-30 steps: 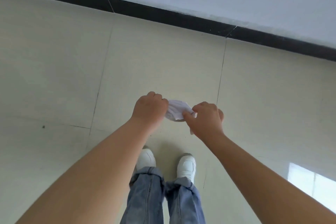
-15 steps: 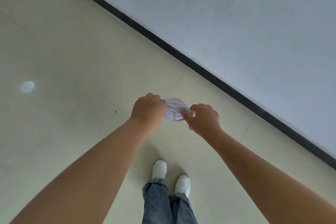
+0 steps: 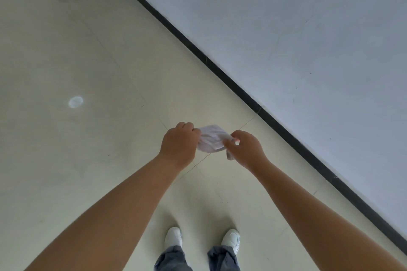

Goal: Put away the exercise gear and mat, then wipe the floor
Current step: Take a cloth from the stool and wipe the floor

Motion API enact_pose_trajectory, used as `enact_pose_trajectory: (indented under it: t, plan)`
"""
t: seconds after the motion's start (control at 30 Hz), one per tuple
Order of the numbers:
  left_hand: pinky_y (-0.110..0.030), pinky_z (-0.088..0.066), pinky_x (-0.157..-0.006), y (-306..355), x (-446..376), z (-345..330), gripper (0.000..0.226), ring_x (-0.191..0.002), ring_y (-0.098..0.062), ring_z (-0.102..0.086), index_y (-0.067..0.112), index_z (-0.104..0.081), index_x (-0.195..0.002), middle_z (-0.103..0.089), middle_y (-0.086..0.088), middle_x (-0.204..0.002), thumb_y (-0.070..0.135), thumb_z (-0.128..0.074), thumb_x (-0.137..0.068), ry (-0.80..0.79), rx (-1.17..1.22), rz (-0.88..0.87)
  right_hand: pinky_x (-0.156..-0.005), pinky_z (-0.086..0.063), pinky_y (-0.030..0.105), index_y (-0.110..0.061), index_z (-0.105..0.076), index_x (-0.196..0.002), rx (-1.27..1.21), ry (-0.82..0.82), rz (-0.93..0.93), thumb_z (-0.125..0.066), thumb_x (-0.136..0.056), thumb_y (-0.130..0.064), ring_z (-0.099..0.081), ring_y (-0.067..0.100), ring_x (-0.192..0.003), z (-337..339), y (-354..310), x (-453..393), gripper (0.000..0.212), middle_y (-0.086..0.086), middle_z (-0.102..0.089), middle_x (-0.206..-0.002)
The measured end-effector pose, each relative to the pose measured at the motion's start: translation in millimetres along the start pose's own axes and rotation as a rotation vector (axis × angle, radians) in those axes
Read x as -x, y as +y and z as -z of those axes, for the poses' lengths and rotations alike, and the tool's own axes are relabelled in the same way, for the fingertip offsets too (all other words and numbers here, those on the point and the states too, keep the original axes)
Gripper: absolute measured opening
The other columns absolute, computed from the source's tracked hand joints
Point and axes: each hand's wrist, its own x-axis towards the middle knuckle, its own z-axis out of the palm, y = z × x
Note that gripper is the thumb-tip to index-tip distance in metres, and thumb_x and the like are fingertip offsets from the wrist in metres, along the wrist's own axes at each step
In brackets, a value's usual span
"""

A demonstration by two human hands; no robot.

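Both of my hands hold a small crumpled white cloth [image 3: 211,138] out in front of me, above the pale tiled floor [image 3: 88,138]. My left hand [image 3: 179,143] is closed on its left end. My right hand [image 3: 246,147] pinches its right end between thumb and fingers, and a short strip of cloth hangs below that hand. No exercise gear or mat is in view.
A grey-white wall [image 3: 297,39] with a black skirting strip [image 3: 242,94] runs diagonally on the right. My white shoes [image 3: 174,236] stand on the floor below the hands. A round light patch [image 3: 75,101] shows on the floor at left.
The view has swung left, so the wall now runs diagonally on the right. My feet have stepped apart. Both hands still hold the cloth in the same way.
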Motion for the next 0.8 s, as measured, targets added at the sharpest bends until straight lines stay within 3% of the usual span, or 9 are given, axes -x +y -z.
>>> enact_pose_trajectory:
  t: [0.1,0.17,0.2,0.27,0.33,0.43,0.5,0.7,0.8]
  plan:
    - [-0.016,-0.03,-0.035,-4.9,8.2,19.0,0.038,-0.041,-0.02,-0.057,0.009,-0.061,-0.047,-0.056,-0.004,-0.047,-0.003,-0.082,-0.018,-0.006,-0.02,-0.038,-0.072,-0.033,0.025,-0.007,-0.052,-0.074,-0.016,0.027,-0.021,-0.044,-0.089,-0.013,-0.052,0.023,-0.092,-5.5,-12.4,11.0,0.018,0.016,-0.068,-0.095]
    - [-0.025,-0.046,-0.06,-7.7,13.8,25.2,0.024,-0.081,-0.029,-0.064,-0.001,-0.067,-0.084,-0.065,-0.015,-0.084,-0.006,-0.07,-0.061,-0.112,0.032,0.002,-0.07,-0.032,0.024,-0.008,-0.051,-0.074,-0.035,0.033,-0.048,-0.044,-0.09,-0.013,-0.048,0.018,-0.086,-10.8,-19.5,17.3,0.018,0.016,-0.068,-0.089]
    - [-0.026,-0.045,-0.074,-11.3,14.8,24.0,0.027,-0.1,-0.027,-0.059,-0.001,-0.062,-0.103,-0.062,-0.015,-0.103,-0.005,-0.056,-0.077,-0.149,0.014,0.014,-0.069,-0.032,0.024,-0.01,-0.049,-0.069,-0.041,0.035,-0.056,-0.044,-0.09,-0.013,-0.047,0.017,-0.084,-13.3,-22.7,20.9,0.021,0.013,-0.066,-0.081]
    - [-0.028,-0.043,-0.085,-18.0,17.7,29.8,0.033,-0.114,-0.024,-0.05,0.005,-0.053,-0.118,-0.054,-0.009,-0.119,-0.001,-0.042,-0.088,-0.2,-0.03,0.019,-0.06,-0.029,0.024,-0.015,-0.043,-0.06,-0.052,0.028,-0.062,-0.044,-0.091,-0.014,-0.046,0.015,-0.082,-16.4,-30.1,29.7,0.031,0.001,-0.056,-0.064]
    - [-0.027,-0.042,-0.086,-29.9,19.2,35.8,0.034,-0.116,-0.021,-0.048,0.008,-0.051,-0.121,-0.052,-0.005,-0.121,0.001,-0.041,-0.09,-0.162,-0.07,0.001,-0.058,-0.031,0.02,-0.017,-0.041,-0.06,-0.075,0.008,-0.07,-0.045,-0.092,-0.016,-0.047,0.016,-0.08,-17.2,-41.4,36.6,0.032,-0.002,-0.054,-0.06]
    - [-0.027,-0.042,-0.087,-57.2,26.1,48.8,0.034,-0.116,-0.021,-0.048,0.01,-0.052,-0.121,-0.052,-0.005,-0.121,0.002,-0.042,-0.089,-0.122,-0.074,0.001,-0.061,-0.033,0.024,-0.01,-0.046,-0.071,-0.103,-0.043,-0.075,-0.047,-0.091,-0.018,-0.048,0.019,-0.078,-20.1,-71.5,39.1,0.022,0.011,-0.06,-0.071]
    - [-0.027,-0.042,-0.087,-84.9,31.9,59.6,0.035,-0.117,-0.021,-0.048,0.011,-0.052,-0.122,-0.052,-0.005,-0.122,0.002,-0.043,-0.089,-0.125,-0.09,0.015,-0.063,-0.033,0.025,-0.008,-0.05,-0.075,-0.122,-0.084,-0.079,-0.05,-0.09,-0.016,-0.047,0.019,-0.078,-24.3,-101.5,35.5,0.018,0.008,-0.054,-0.076]
    - [-0.027,-0.043,-0.088,-183.9,39.6,99.1,0.033,-0.116,-0.021,-0.048,0.011,-0.054,-0.121,-0.053,-0.005,-0.12,0.005,-0.043,-0.091,-0.051,-0.134,0.07,-0.057,-0.032,0.018,-0.017,-0.049,-0.063,-0.137,-0.166,-0.059,-0.046,-0.092,-0.015,-0.046,0.014,-0.07,-42.8,-208.7,3.8,0.029,-0.002,-0.048,-0.067]
    - [-0.027,-0.044,-0.087,-231.8,23.3,115.7,0.029,-0.114,-0.022,-0.05,0.009,-0.056,-0.118,-0.054,-0.006,-0.118,0.006,-0.044,-0.092,-0.044,-0.129,0.108,-0.055,-0.031,0.018,-0.008,-0.055,-0.077,-0.081,-0.163,-0.043,-0.046,-0.092,-0.015,-0.045,0.011,-0.067,-47.1,-261.3,-32.3,0.018,0.0,-0.047,-0.07]
